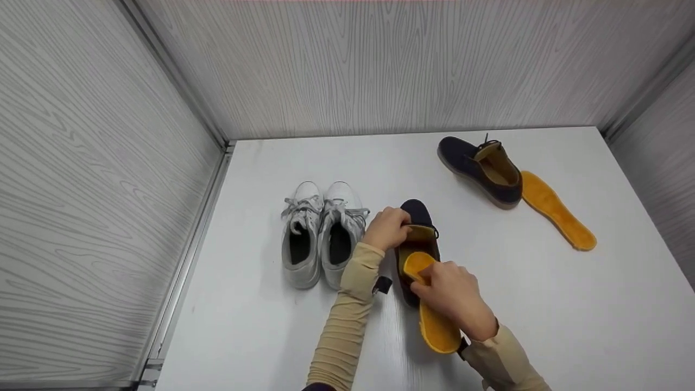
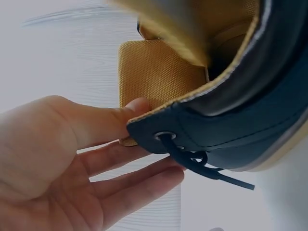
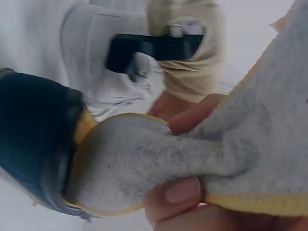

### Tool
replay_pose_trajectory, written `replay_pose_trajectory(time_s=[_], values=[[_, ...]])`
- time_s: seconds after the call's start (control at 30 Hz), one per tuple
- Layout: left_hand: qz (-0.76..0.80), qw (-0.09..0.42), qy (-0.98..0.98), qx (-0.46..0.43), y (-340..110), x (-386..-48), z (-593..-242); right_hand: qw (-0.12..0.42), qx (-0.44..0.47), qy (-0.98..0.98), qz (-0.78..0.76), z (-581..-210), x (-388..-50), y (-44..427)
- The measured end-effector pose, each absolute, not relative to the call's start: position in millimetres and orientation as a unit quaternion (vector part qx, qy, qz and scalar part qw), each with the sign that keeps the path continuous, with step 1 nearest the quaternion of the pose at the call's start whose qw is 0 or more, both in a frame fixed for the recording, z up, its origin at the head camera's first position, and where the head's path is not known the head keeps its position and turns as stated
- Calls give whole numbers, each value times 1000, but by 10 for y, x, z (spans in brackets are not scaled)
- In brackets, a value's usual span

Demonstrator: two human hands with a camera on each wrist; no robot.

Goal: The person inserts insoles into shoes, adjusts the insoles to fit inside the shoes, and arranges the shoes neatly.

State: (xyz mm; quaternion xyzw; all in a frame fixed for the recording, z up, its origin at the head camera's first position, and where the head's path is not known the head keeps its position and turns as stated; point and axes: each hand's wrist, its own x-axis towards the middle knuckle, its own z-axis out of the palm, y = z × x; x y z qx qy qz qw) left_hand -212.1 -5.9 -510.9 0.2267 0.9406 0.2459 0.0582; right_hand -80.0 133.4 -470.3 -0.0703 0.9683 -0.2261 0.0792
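Observation:
A dark navy lace-up shoe (image 1: 416, 212) stands on the white table with its toe pointing away. My left hand (image 1: 386, 228) pinches the eyelet flap (image 2: 159, 127) at its opening, beside the tan tongue (image 2: 161, 72). In my right hand (image 1: 453, 296) is a yellow insole (image 1: 441, 332), squeezed at the middle so that it folds lengthwise. Its grey underside (image 3: 120, 163) faces the right wrist camera. One rounded end of the insole is at the shoe's opening; the other sticks out toward me.
To the left stands a pair of white sneakers (image 1: 339, 217), side by side. A second navy shoe (image 1: 461, 155) lies at the back right, with another yellow insole (image 1: 556, 209) beside its heel. Grey wood-grain panels (image 1: 380, 70) border the table.

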Motion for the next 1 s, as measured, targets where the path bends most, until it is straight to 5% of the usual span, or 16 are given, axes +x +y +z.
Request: replay_pose_trajectory(time_s=[0.47,0.57,0.8,1.0], values=[[239,40,943,227,-64,-2126,-5130,-43,-55,976,-205,-5391,-1078,1215],[242,43,944,221,-56,-2133,-5136,-15,-46,982,-185,-5317,-1020,1187],[251,48,942,217,-49,-2137,-5149,146,-61,981,-110,-4942,-698,1106],[262,35,939,220,-76,-2138,-5147,171,-82,978,-81,-4881,-613,1079]])
